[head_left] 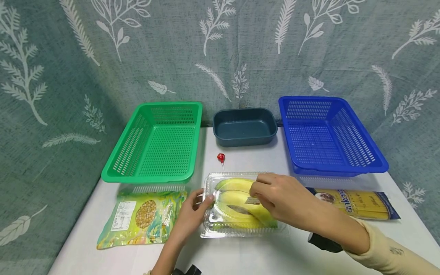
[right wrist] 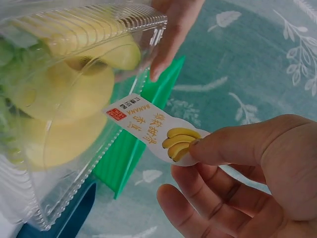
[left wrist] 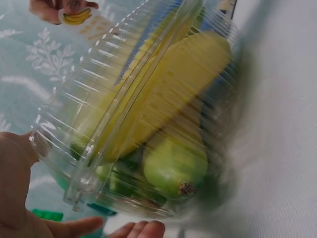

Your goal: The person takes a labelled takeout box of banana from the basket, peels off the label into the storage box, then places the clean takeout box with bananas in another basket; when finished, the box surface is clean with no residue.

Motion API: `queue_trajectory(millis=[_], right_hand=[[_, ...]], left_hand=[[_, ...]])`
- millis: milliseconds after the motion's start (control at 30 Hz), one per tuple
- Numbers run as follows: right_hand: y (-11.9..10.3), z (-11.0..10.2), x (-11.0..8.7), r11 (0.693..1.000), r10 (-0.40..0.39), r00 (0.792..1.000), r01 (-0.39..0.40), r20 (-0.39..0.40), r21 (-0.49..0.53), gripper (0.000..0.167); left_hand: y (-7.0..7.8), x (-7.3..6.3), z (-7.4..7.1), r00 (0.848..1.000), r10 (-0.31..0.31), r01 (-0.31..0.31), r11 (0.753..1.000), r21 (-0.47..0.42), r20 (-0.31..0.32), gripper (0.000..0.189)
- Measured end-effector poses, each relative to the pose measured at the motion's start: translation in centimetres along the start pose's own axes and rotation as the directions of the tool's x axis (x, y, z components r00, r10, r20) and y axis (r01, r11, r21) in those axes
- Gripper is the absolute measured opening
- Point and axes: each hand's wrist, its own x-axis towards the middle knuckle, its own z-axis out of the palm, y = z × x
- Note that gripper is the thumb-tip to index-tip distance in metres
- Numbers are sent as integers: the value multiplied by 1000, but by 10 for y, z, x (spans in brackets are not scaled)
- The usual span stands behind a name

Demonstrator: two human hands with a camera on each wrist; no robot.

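A clear plastic clamshell container [head_left: 213, 225] stands with its lid down in the middle of the table. Yellow-green bananas [head_left: 237, 198] lie inside it. My left hand [head_left: 190, 214] rests against the container's left end, thumb over the lid's edge and fingers extended along the side. Above the lid, my right hand [head_left: 280, 196] pinches a banana label [right wrist: 158, 129] between thumb and forefinger. White with orange lettering and a picture of bananas, the label points away from the fingertips, and in the right wrist view its far end overlaps the container's edge.
Behind are a green basket [head_left: 194, 160], a dark blue-green tray [head_left: 245, 143] and a blue basket [head_left: 340, 168]. A red lollipop [head_left: 221, 157] lies before the tray. A bag of corn kernels [head_left: 161, 221] lies left, a spaghetti pack [head_left: 364, 206] right, partly behind my right arm.
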Motion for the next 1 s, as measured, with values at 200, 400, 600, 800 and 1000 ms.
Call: queue_trajectory(millis=[200, 400, 600, 800, 1000], right_hand=[[1, -8, -11, 999, 24, 999, -23, -27, 39, 27], [2, -19, -24, 999, 47, 997, -45, -62, 25, 36], [5, -31, -31, 996, 88, 992, -90, -90, -14, 34], [9, -41, -32, 996, 83, 986, -87, -144, -20, 33], [13, -51, -30, 997, 60, 983, -66, -171, -29, 39]], left_hand=[[9, -15, -4, 995, 98, -94, 982, 163, -19, 64], [28, -32, -5, 977, 211, -192, 939, 287, -36, 58], [57, -41, -11, 941, 338, -310, 883, 352, -20, 50], [86, -34, -26, 903, 428, -418, 895, 157, -37, 40], [103, -20, -42, 852, 518, -510, 853, 113, -69, 37]])
